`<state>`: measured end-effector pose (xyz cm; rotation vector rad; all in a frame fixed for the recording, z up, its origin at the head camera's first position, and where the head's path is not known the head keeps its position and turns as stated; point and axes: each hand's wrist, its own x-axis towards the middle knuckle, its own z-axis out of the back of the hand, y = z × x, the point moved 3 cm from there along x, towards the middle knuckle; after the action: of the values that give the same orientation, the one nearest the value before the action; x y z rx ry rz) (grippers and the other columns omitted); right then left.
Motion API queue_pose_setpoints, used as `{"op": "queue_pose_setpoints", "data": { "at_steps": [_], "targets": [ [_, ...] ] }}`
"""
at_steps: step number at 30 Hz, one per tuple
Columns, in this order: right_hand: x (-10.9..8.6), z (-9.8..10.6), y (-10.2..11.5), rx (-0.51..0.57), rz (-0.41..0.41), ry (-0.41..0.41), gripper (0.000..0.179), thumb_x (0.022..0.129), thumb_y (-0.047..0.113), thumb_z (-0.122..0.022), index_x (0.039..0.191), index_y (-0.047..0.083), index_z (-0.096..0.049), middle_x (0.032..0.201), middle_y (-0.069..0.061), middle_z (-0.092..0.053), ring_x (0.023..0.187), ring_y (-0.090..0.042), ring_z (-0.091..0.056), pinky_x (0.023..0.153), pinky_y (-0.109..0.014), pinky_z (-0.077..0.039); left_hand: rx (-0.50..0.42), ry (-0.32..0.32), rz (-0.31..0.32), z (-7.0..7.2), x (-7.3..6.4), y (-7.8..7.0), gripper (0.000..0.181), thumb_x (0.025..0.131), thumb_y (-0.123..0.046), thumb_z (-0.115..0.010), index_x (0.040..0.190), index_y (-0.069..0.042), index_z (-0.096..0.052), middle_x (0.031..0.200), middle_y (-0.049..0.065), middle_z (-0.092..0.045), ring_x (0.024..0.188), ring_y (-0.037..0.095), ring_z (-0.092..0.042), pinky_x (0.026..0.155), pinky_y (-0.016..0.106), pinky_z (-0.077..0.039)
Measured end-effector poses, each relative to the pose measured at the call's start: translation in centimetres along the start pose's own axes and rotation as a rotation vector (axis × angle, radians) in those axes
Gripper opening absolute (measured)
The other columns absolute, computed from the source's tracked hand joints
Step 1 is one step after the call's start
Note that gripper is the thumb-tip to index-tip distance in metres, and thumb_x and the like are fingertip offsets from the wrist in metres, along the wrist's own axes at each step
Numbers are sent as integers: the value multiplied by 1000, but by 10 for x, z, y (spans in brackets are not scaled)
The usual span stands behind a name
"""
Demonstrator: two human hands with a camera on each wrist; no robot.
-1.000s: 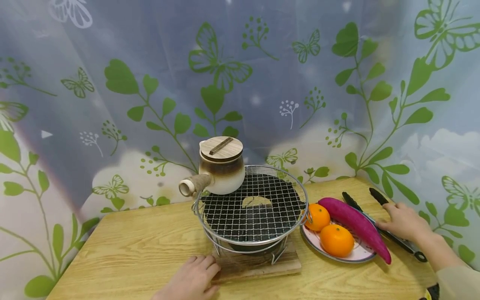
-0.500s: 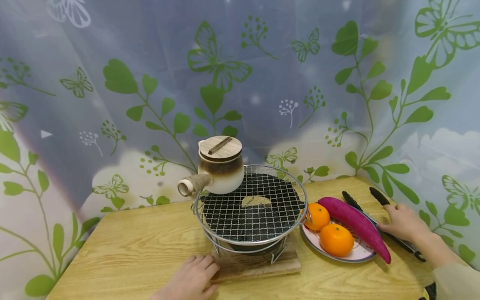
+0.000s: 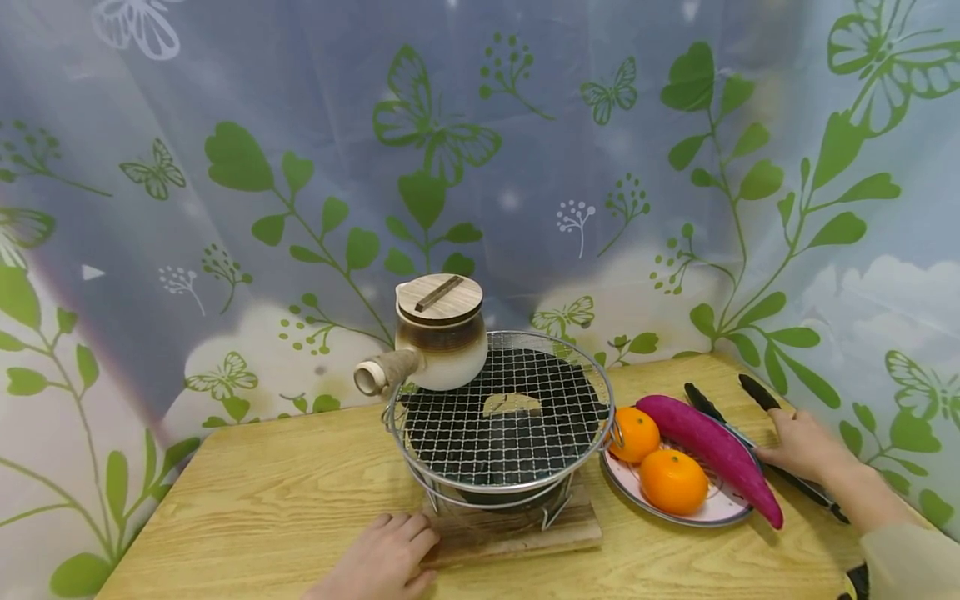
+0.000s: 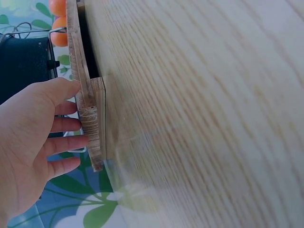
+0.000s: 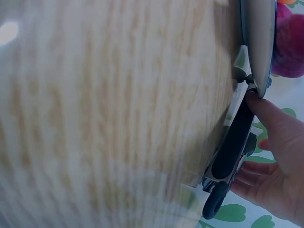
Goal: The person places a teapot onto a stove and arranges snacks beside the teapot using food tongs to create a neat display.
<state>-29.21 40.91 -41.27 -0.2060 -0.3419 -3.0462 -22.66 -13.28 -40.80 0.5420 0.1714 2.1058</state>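
My left hand (image 3: 382, 557) rests at the left front corner of a wooden board (image 3: 525, 537), fingers loosely bent; in the left wrist view the thumb and fingertips lie along the board's edge (image 4: 89, 118). On the board stands a round stove topped by a wire grill grate (image 3: 510, 450). At the right my right hand (image 3: 810, 450) holds a pair of tongs (image 5: 232, 137) by the arms, which are spread apart and lie along the table with black tips pointing away. The right thumb presses one arm, close beside the plate's rim (image 5: 260, 47); the other fingers are at the far arm.
A clay pot (image 3: 446, 350) with a wooden lid and side handle sits on the grate's back left. The plate holds two oranges (image 3: 673, 482) and a purple sweet potato (image 3: 708, 446). A patterned curtain (image 3: 510, 167) hangs behind the wooden table (image 3: 262, 500).
The right hand shifts very slightly over the tongs, and less of their ring end shows below it. The left hand stays in place.
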Motion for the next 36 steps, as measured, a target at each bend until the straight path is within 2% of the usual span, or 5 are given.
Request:
{"op": "queue_pose_setpoints", "data": {
  "at_steps": [6,11,19,25,36],
  "targets": [
    [1,1,1,-4,2,9,68,77,26,-68,112,-24,-38,97,-44,-45,94,-59,-44,75,-60,-42,18,-53,0,-1,0,-1,27,73,-35,-69,89,-14,-62,87,-1,-56,76,15,-55,65,28,-45],
    [2,2,1,3,-3,24,70,76,29,-68,112,-23,-38,98,-44,-45,95,-59,-43,75,-60,-42,20,-63,-5,-1,0,-1,27,72,-33,-70,89,-14,-62,86,-1,-56,75,15,-55,64,28,-45],
    [2,1,-1,16,-3,31,74,75,31,-70,113,-24,-37,99,-46,-43,95,-59,-43,74,-60,-42,14,-63,-5,-1,0,0,28,72,-34,-70,89,-14,-63,87,-1,-56,75,15,-55,62,27,-44],
    [1,2,-4,5,-9,44,78,75,31,-69,116,-25,-34,103,-48,-40,96,-61,-42,76,-61,-41,7,-40,6,-3,1,0,28,73,-35,-69,90,-13,-63,88,-1,-56,76,15,-55,62,27,-44],
    [1,-2,-6,-46,-7,7,73,75,37,-70,112,-20,-41,95,-39,-46,87,-53,-49,70,-57,-44,-1,-35,-12,-3,1,-1,31,72,-36,-71,91,-12,-63,88,0,-56,77,15,-55,63,27,-45]
  ]
}}
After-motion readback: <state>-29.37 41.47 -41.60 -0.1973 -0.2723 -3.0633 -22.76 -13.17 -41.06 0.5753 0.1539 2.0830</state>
